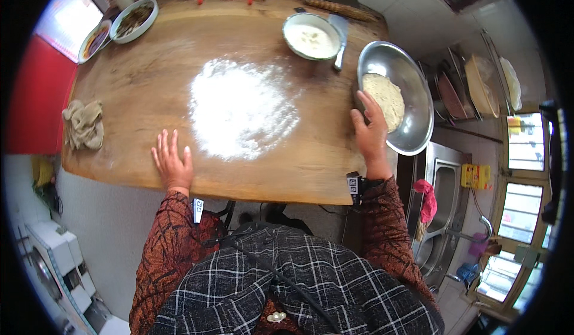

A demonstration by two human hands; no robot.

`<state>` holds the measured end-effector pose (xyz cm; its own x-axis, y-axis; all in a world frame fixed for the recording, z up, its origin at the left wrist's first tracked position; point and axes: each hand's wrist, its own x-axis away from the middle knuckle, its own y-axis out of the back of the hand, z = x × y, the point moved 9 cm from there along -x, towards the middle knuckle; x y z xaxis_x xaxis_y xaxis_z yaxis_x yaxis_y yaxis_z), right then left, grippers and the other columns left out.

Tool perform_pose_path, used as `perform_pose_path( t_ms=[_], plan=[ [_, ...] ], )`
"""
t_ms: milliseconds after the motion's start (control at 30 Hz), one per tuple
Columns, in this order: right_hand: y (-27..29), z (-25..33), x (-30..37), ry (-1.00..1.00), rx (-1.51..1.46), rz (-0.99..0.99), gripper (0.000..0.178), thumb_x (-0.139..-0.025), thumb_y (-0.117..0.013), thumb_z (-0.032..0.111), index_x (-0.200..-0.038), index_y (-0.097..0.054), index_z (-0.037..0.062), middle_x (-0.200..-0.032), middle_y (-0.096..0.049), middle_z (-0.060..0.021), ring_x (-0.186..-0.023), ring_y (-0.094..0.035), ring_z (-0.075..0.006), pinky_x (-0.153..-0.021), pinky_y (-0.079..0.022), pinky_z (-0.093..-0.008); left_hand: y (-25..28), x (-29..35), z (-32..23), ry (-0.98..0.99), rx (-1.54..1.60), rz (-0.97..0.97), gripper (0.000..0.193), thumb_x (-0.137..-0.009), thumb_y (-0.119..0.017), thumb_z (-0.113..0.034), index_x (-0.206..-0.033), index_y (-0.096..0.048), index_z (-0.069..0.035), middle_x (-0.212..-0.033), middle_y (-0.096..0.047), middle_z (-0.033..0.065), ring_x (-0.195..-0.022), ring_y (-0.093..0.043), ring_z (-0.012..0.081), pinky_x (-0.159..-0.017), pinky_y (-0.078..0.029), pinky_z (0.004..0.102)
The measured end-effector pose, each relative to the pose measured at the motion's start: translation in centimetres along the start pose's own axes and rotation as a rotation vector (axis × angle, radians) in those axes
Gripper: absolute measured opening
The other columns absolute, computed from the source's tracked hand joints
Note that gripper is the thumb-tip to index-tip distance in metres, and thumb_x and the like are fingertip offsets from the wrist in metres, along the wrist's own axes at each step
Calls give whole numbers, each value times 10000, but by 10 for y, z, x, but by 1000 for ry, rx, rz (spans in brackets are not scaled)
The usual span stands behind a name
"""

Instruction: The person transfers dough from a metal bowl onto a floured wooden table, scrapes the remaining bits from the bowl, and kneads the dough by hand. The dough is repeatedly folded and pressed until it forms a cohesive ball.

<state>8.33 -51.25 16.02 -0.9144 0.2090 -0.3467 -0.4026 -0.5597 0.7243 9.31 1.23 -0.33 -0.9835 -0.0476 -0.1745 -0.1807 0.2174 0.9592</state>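
Note:
My left hand [173,166] lies flat on the wooden table [137,96] near its front edge, fingers spread and holding nothing. At the right, my right hand [371,133] is at the near left side of a steel bowl [417,116], its fingers apart and overlapping the rim in view. Whether those fingers touch the dough is unclear. A pale lump of dough [387,99] rests inside the bowl. Between my hands, a broad patch of white flour [239,110] is spread over the wood.
A bowl of flour [311,36] stands at the back right beside a cleaver [339,39]. Two dishes of food, one a white dish [134,21], sit at the far left. A crumpled cloth [84,124] lies on the left edge. Beyond the right side is a sink [441,197].

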Motion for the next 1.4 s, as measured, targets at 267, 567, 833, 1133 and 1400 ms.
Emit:
perform_pose_path(
  t_ms=[267, 567, 833, 1133, 1400],
  plan=[
    [22, -102, 22, -381, 275, 453, 434, -1012, -676, 469, -1214, -747, 91, -1056, -759, -218, -1044, -712, -412, -886, -548, -476, 1, 2, 2, -54, 38, -63, 630, -994, -618, -292, -1597, -479, -178, -1711, -374, 121, -1599, -306, 318, -1320, -154, 565],
    [6, -54, 52, -202, 252, 555, 343, -955, -750, 430, -1099, -767, 118, -865, -736, -197, -842, -714, -425, -749, -563, -506, 3, 2, 2, -59, 52, -55, 633, -984, -629, -289, -1593, -492, -178, -1702, -393, 118, -1593, -319, 328, -1317, -163, 562],
    [-32, 45, 129, -22, 102, 646, 479, -891, -808, 442, -1159, -747, 50, -906, -742, -203, -862, -714, -429, -769, -569, -500, -3, 2, 7, -60, 31, -42, 649, -992, -654, -335, -1601, -480, -193, -1704, -386, 116, -1600, -305, 317, -1316, -167, 563],
    [-28, 2, 155, -401, -260, 604, 448, -999, -756, 355, -1364, -711, 100, -1190, -771, -140, -1041, -717, -220, -920, -579, -371, -9, -15, 17, -8, 226, 94, 555, -1052, -627, -417, -1559, -541, -209, -1686, -402, 143, -1579, -336, 344, -1295, -196, 579],
    [13, -162, 136, -1005, -500, 253, 664, -1030, -670, 439, -1518, -538, 8, -1419, -644, -140, -1252, -616, -263, -1012, -505, -435, 24, 26, -207, -140, 1195, 475, 512, -1120, -564, -355, -1523, -542, -41, -1508, -595, 161, -1381, -571, 289, -1154, -463, 405]
  ],
)
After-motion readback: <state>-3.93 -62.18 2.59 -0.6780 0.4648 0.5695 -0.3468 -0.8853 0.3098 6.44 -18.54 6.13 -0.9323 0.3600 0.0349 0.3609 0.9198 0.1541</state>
